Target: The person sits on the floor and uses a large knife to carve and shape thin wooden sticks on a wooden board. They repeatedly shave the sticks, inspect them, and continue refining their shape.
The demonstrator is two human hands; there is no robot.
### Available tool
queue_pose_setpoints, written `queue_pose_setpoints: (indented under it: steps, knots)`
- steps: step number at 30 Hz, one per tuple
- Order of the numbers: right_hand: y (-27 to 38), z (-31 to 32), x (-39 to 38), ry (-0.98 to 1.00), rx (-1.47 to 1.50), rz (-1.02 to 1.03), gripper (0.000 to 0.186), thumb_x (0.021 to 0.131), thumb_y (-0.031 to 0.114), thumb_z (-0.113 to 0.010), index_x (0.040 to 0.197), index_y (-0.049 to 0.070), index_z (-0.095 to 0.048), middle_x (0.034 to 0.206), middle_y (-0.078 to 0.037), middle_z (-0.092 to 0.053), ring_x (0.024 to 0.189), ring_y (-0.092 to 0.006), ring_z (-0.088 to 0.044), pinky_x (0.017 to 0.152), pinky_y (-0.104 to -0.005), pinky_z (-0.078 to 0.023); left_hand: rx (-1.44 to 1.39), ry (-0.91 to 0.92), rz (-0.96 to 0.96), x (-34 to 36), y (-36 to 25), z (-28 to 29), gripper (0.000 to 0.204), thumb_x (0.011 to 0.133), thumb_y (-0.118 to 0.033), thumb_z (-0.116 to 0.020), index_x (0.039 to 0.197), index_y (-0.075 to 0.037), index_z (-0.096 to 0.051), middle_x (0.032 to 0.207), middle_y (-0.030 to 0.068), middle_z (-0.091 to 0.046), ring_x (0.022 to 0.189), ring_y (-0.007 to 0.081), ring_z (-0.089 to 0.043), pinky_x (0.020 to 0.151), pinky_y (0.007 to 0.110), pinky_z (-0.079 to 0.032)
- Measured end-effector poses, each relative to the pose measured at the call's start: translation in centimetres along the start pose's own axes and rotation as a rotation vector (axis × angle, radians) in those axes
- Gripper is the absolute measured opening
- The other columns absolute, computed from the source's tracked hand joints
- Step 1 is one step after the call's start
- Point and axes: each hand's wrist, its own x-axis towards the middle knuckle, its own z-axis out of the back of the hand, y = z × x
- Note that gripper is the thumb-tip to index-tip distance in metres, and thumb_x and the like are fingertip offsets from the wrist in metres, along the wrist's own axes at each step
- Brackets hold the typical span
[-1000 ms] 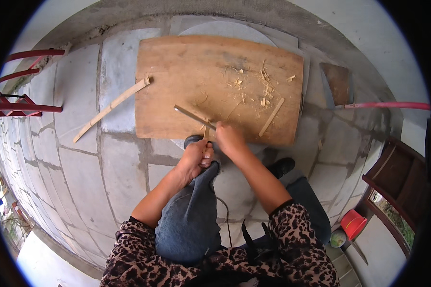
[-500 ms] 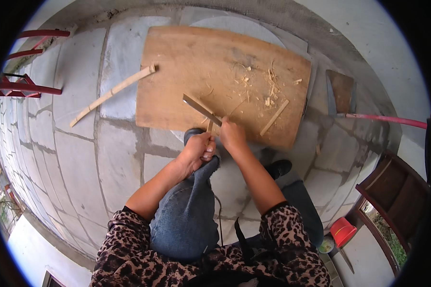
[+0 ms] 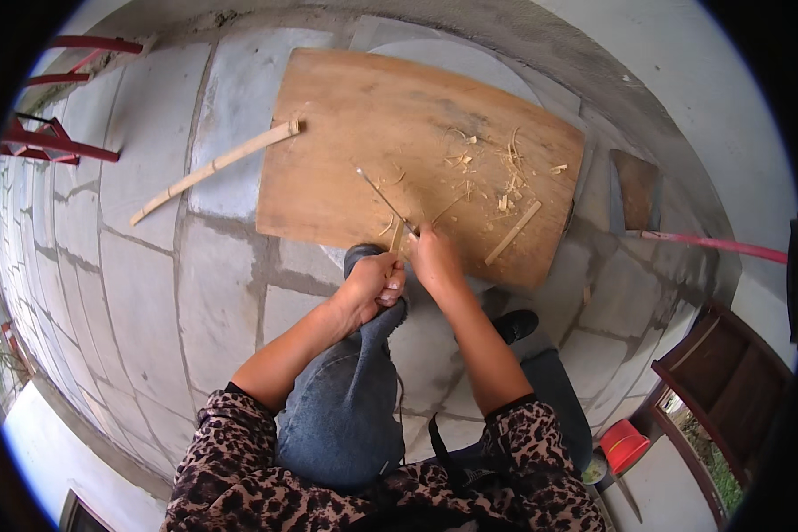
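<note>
My left hand (image 3: pixel 374 284), above my left knee, is closed around a short wooden strip (image 3: pixel 397 236) whose upper end sticks out past the fingers. Just to its right, my right hand (image 3: pixel 436 259) grips a knife (image 3: pixel 379 192). The blade points away and to the left, seen nearly edge-on, and crosses close to the strip's end; whether the two touch I cannot tell. Below both hands lies a wooden board (image 3: pixel 355 106), strewn with thin curled shavings (image 3: pixel 511 182). A short flat strip (image 3: pixel 512 232) rests at the board's near right.
A long bamboo strip (image 3: pixel 217 166) leans with one end on the board's left edge. Red metal legs (image 3: pixel 62 142) stand at far left. To the right are a hoe-like tool (image 3: pixel 637 191) with a pink handle, a dark wooden chair (image 3: pixel 727 381) and a red plastic container (image 3: pixel 623 446).
The knife blade has turned from showing its broad side to nearly edge-on. Both hands stay close together in the same grips. The whole view has shifted slightly.
</note>
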Motion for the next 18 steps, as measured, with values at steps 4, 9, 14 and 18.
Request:
queue_pose_setpoints:
  steps: [4,9,14,18]
  knots:
    - [-0.5,-0.1,0.8,0.049,-0.029,-0.053,0.019,0.081,0.004,-0.054,0.097,-0.005,-0.056,0.084,-0.027,-0.065,0.081,-0.0416,-0.065,0.072,-0.0492,-0.051,0.007,0.024,0.017,0.0,0.0,-0.3,0.027,0.100,-0.027,-0.033,0.079,-0.011,-0.041,0.053,-0.0035,-0.032,0.042,0.0089,-0.022,0.040,0.024,-0.018]
    - [0.0,0.7,0.5,0.017,0.082,-0.044,0.022,0.085,0.018,-0.056,0.094,-0.002,-0.057,0.082,-0.028,-0.064,0.079,-0.0444,-0.063,0.071,-0.0518,-0.050,-0.014,0.016,0.010,-0.4,0.0,0.2,0.028,0.100,-0.028,-0.033,0.080,-0.010,-0.041,0.053,-0.0042,-0.032,0.043,0.0082,-0.021,0.040,0.024,-0.018]
    - [-2.2,0.0,1.2,0.039,0.003,-0.068,0.025,0.084,0.022,-0.058,0.095,-0.001,-0.058,0.082,-0.028,-0.064,0.081,-0.0443,-0.063,0.071,-0.0518,-0.050,-0.004,0.030,0.012,-0.2,-0.4,-0.7,0.027,0.100,-0.028,-0.033,0.081,-0.010,-0.041,0.054,-0.0039,-0.032,0.043,0.0081,-0.021,0.040,0.024,-0.017]
    - [0.1,1.1,0.3,0.064,0.051,-0.061,0.025,0.085,0.022,-0.058,0.096,-0.001,-0.058,0.083,-0.027,-0.064,0.082,-0.0445,-0.063,0.072,-0.0513,-0.050,-0.023,-0.001,-0.005,-0.5,-0.1,0.2,0.026,0.100,-0.027,-0.033,0.081,-0.010,-0.041,0.054,-0.0039,-0.032,0.043,0.0084,-0.021,0.040,0.024,-0.017]
